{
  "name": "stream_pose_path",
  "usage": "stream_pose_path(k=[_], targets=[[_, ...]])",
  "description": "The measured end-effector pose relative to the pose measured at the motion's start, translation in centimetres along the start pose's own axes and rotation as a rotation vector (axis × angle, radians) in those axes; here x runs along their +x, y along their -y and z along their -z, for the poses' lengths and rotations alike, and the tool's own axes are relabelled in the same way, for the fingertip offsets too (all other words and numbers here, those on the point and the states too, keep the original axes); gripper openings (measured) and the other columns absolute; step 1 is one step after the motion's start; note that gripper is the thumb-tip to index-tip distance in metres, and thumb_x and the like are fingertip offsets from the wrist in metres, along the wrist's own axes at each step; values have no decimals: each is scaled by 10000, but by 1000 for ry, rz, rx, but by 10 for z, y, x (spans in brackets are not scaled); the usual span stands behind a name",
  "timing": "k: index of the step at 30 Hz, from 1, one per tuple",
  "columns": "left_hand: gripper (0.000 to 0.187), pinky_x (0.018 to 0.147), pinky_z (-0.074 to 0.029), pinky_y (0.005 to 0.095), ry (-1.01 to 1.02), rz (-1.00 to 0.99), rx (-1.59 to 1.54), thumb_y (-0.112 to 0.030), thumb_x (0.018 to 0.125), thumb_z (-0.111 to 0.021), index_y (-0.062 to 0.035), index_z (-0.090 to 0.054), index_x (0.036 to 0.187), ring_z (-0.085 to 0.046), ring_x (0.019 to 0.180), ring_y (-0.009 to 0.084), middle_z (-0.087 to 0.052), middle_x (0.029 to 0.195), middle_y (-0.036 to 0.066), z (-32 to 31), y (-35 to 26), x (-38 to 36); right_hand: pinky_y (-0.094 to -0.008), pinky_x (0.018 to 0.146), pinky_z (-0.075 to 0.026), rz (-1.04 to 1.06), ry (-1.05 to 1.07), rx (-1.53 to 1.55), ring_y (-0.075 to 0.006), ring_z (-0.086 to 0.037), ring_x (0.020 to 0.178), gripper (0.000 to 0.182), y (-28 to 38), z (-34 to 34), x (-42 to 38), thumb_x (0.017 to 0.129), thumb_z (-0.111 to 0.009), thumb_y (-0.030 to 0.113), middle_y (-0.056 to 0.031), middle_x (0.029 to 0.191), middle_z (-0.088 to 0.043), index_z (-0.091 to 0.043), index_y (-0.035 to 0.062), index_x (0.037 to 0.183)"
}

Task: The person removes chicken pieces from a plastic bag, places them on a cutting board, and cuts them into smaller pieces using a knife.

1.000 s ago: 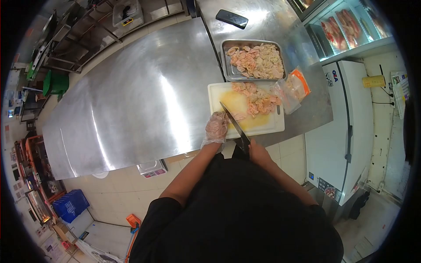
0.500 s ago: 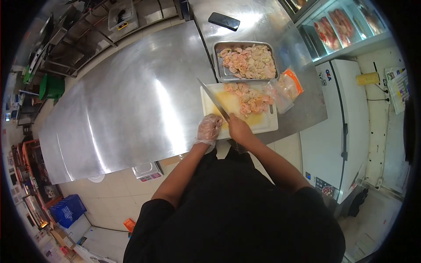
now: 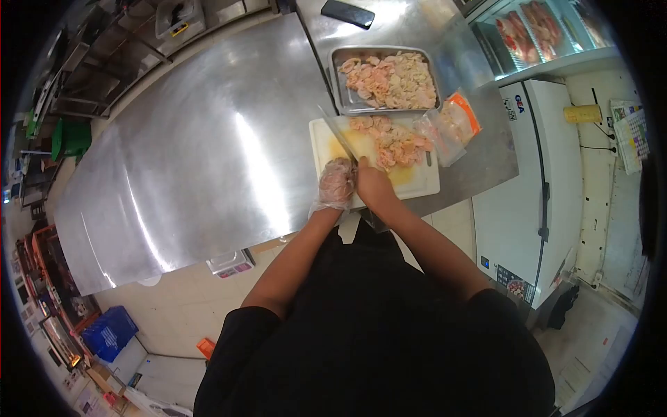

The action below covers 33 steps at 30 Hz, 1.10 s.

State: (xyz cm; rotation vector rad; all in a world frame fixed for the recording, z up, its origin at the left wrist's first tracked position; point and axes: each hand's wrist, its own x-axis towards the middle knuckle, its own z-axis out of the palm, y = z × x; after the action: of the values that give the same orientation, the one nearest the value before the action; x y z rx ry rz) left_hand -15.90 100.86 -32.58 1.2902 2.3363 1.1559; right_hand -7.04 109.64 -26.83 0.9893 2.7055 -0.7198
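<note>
My right hand (image 3: 374,185), bare, is wrapped around the handle of a long knife (image 3: 338,136). The blade slants up and left over the white cutting board (image 3: 411,187). Close beside it, my left hand (image 3: 336,183) wears a clear plastic glove, and its fingers are curled in at the board's near left part. What lies under those fingers is hidden. Pale pink pieces of raw chicken (image 3: 396,144) are heaped on the board's far right side, and yellowish wet stains mark its surface.
Behind the board stands a metal tray (image 3: 342,104) of cut chicken pieces (image 3: 396,80). A plastic bag with an orange band (image 3: 458,121) lies to the right. Farther back is a black phone (image 3: 347,13). The steel table (image 3: 187,153) stretches left; a white freezer (image 3: 521,194) stands at right.
Both hands have moved slightly away from me and closer together. The knife is now steeper, its handle nearer the gloved fingers. The whole view has shifted a little.
</note>
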Motion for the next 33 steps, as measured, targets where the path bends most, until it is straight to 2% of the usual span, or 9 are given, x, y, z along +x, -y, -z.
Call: stream_pose_path(k=[8, 13, 20, 23, 26, 28, 31, 32, 33], targets=[[99, 754, -485, 449, -29, -51, -15, -89, 769, -618, -41, -619, 855, -583, 855, 367, -610, 821, 159, 17, -9, -8, -568, 672, -470, 137, -29, 248, -469, -615, 733, 199, -38, 20, -27, 954, -452, 164, -283, 760, -623, -447, -19, 1032], [181, 765, -511, 457, -9, 15, 198, -213, 820, -631, -62, -627, 919, -602, 895, 344, -621, 952, 146, 11, -35, -9, -576, 672, -456, -14, 137, 176, -479, -603, 731, 202, -68, 39, -82, 986, -433, 193, -286, 740, -612, -423, -4, 1030], [163, 729, -528, 460, 109, 139, 297, -197, 803, -636, -62, -634, 895, -622, 875, 331, -624, 945, 144, 19, -29, -7, -588, 667, -444, -18, 163, 193, -488, -596, 726, 182, -84, 35, -83, 990, -429, 174, -285, 721, -603, -426, -8, 1012], [223, 731, -536, 442, 172, 192, 299, -188, 801, -624, -69, -633, 989, -619, 882, 361, -618, 1001, 157, 25, -18, -12, -570, 701, -476, -17, 207, 134, -462, -629, 749, 203, -88, 36, -79, 989, -417, 186, -271, 757, -637, -438, -12, 1030], [163, 677, -540, 389, 50, 215, 328, -154, 839, -643, -47, -638, 963, -640, 794, 263, -652, 888, 110, 30, -20, -10, -563, 705, -483, -17, 246, 155, -461, -632, 758, 209, -96, 41, -77, 989, -413, 188, -268, 774, -641, -447, -14, 1030], [141, 640, -525, 318, -130, 691, -538, -151, 885, -662, -27, -645, 951, -608, 722, 134, -648, 802, 47, 26, -30, -8, -557, 710, -477, 30, 274, 197, -473, -619, 763, 203, -104, 45, -75, 990, -424, 192, -263, 773, -633, -448, -5, 1036], [163, 617, -511, 253, -149, 647, -716, -154, 884, -690, -15, -654, 963, -577, 702, 52, -634, 809, 25, 11, -35, 1, -549, 705, -466, 151, 189, 383, -479, -600, 741, 198, -129, 46, -76, 992, -442, 207, -257, 752, -616, -448, 15, 1043], [179, 657, -527, 296, -122, 628, -623, -139, 871, -681, -11, -654, 993, -624, 703, 141, -659, 801, 75, 3, -36, 3, -549, 705, -466, 159, 187, 393, -479, -600, 741, 198, -137, 49, -78, 992, -442, 207, -257, 752, -616, -448, 15, 1043], [179, 657, -527, 296, -128, 626, -612, -139, 871, -681, -11, -654, 993, -624, 703, 141, -659, 801, 75, 2, -43, 7, -547, 694, -455, 162, 162, 413, -475, -592, 730, 195, -145, 55, -79, 991, -453, 209, -255, 737, -606, -447, 20, 1039]])
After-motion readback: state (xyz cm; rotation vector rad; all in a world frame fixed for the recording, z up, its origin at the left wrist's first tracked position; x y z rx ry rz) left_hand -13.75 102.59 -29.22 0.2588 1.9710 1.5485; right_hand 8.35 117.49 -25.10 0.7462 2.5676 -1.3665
